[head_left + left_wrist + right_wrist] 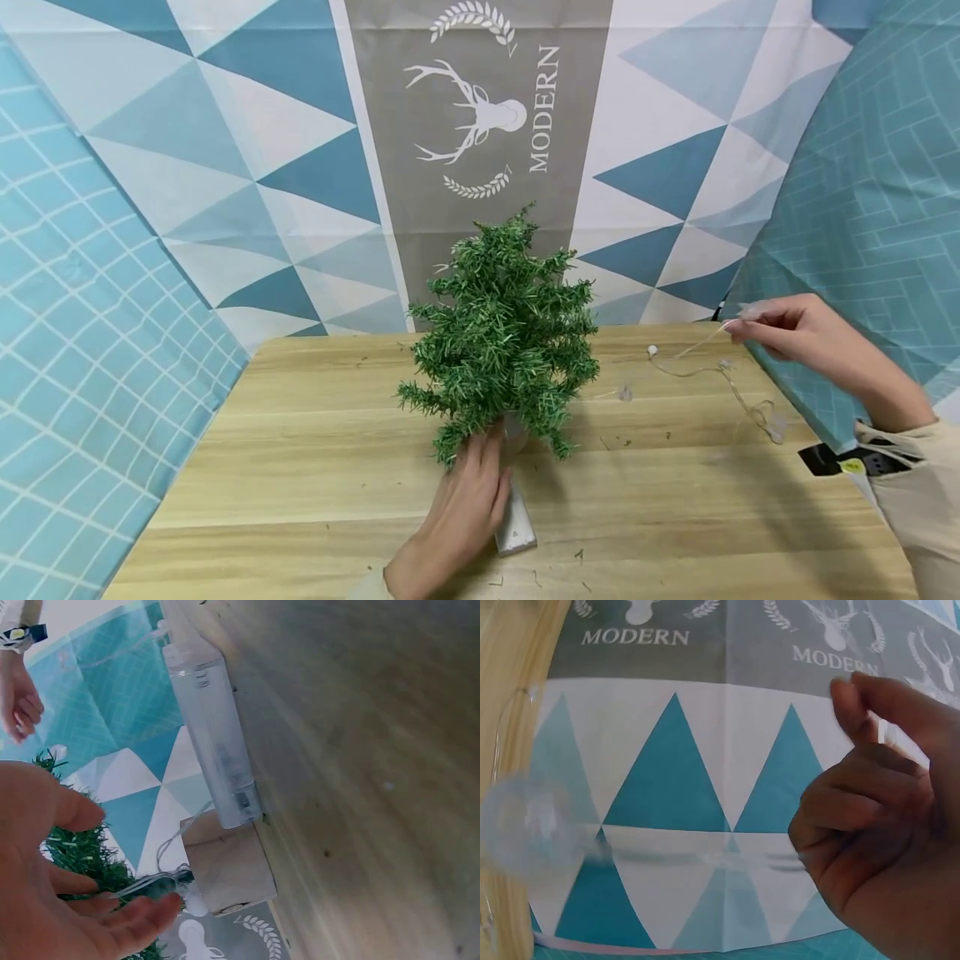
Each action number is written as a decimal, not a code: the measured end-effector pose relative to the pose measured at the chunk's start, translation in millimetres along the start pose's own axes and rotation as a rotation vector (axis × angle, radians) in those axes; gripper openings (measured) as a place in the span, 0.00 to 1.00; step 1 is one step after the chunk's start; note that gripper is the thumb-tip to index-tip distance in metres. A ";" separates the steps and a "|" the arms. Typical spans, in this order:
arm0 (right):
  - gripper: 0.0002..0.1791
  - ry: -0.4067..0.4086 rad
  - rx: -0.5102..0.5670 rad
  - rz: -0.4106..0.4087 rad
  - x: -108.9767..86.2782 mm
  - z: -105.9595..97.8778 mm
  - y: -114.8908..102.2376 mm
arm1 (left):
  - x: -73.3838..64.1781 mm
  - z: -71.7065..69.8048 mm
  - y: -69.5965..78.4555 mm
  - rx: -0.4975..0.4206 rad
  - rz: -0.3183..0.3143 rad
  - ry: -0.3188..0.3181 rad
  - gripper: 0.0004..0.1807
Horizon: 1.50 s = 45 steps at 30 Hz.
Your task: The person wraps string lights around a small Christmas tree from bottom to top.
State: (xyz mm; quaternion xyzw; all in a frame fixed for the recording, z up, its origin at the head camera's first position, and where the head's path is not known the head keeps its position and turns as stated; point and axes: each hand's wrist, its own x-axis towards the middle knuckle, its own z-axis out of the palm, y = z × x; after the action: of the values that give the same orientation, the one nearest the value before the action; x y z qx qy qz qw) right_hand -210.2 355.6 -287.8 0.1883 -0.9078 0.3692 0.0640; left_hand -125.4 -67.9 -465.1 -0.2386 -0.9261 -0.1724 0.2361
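A small artificial Christmas tree stands upright mid-table on a wooden block base. Under its lowest branches reaches my left hand, with fingers stretched out beside the trunk. Thin wire wraps the trunk close to those fingers in the left wrist view. A pale battery box lies on the table by the base. Off to the right, my right hand, raised above the table, pinches the wire of a string light between thumb and fingertips. A blurred clear bulb shows large in the right wrist view.
Patterned cloth hangs behind the table and along both sides. More clear bulbs and loops of wire lie on the right part of the tabletop. Green needle bits are scattered about. A black strap sits at the right sleeve.
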 end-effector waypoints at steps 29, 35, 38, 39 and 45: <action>0.13 0.213 -0.164 -0.027 67.0 3.4 -19.5 | -22.4 -96.6 3.9 -0.087 0.449 -0.043 0.13; 0.19 0.176 -0.077 -0.057 85.4 7.3 -30.7 | -3.8 -135.0 -5.3 -0.063 0.498 0.136 0.08; 0.22 0.165 -0.039 -0.067 96.7 11.2 -36.1 | 6.8 -152.9 -16.1 -0.086 0.464 0.160 0.10; 0.23 0.168 -0.033 -0.068 100.8 12.6 -37.7 | 10.4 -158.2 -20.0 -0.097 0.449 0.164 0.11; 0.20 0.219 -0.019 -0.066 121.2 16.8 -45.8 | 37.1 -180.1 -45.3 -0.161 0.410 0.253 0.08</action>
State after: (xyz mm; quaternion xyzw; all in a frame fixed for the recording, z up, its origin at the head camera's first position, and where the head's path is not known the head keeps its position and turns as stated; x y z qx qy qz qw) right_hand -303.6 278.1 -239.4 0.1760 -0.8922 0.3766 0.1766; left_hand -113.9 -169.7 -305.8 -0.4158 -0.8047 -0.2227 0.3606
